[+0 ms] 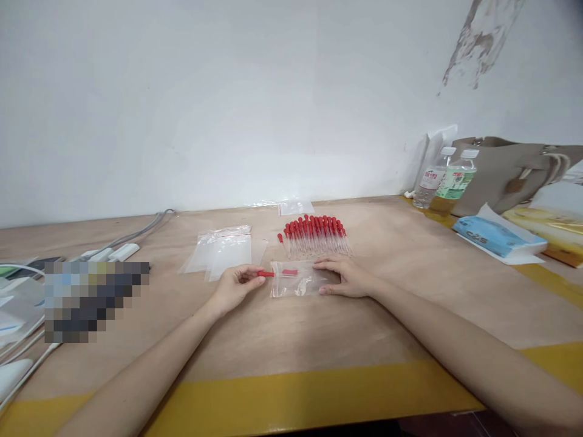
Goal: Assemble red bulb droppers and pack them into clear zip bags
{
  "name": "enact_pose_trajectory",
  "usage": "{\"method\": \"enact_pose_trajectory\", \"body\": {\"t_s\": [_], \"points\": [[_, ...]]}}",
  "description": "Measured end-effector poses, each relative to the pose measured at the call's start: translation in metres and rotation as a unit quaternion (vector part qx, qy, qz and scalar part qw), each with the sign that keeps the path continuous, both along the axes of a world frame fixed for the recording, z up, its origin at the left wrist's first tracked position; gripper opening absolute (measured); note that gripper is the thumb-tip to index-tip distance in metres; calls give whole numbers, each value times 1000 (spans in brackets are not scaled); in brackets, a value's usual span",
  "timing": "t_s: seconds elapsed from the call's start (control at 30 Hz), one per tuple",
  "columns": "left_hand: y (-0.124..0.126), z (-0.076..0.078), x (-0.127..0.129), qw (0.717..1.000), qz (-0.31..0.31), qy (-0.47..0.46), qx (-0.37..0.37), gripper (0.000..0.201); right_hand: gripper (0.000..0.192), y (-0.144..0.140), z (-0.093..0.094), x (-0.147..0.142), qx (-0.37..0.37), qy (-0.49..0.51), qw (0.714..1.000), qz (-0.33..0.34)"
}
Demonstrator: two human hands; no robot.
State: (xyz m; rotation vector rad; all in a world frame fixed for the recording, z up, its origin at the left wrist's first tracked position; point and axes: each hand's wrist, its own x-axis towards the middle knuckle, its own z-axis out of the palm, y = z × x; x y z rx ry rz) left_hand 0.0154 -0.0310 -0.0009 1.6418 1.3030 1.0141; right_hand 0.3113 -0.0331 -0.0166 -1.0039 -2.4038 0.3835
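My left hand point(239, 285) pinches a dropper point(265, 274) by its red rubber bulb. The dropper's clear tube points right, into the left end of a clear zip bag point(305, 288) lying flat on the table. Inside that bag, near its mouth, another red bulb point(289, 272) shows. My right hand point(348, 277) holds the bag's right end, fingers at the far edge and thumb at the near edge. Just beyond the bag lies a row of several red-bulbed droppers point(316, 233), tubes toward me, with one dropper point(280, 238) slightly apart at its left.
Several flat clear bags point(230, 252) lie beyond my left hand, and another bag point(295, 208) by the wall. Cables and a power strip point(122, 252) are at left. Two bottles point(455, 182), a tissue pack point(498, 233) and a grey-brown handbag point(496, 170) stand at right.
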Motion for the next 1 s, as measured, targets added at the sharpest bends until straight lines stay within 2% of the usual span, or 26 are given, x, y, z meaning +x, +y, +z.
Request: {"method": "enact_pose_trajectory", "body": {"t_s": [0.17, 0.37, 0.5, 0.73, 0.87, 0.93, 1.0], "points": [[-1, 0, 3, 999, -24, 30, -3, 24, 61, 0, 1, 0, 2, -2, 1000, -3], [2, -10, 17, 998, -53, 8, 19, 43, 61, -1, -1, 0, 4, -2, 1000, -2], [2, -14, 22, 996, -76, 37, 41, 33, 61, -1, -2, -2, 13, -2, 1000, -2], [-1, -18, 29, 987, -17, 87, 134, 24, 60, -4, 2, -7, 9, -10, 1000, 2], [19, -14, 18, 995, 13, 41, 88, 26, 61, -4, 2, -7, 4, -6, 1000, 1], [36, -5, 15, 993, 33, 80, 75, 19, 61, -3, 1, -6, 2, -4, 1000, 0], [57, 7, 20, 981, 52, 169, 81, 15, 61, -2, 0, -6, 5, -4, 1000, 0]]}}
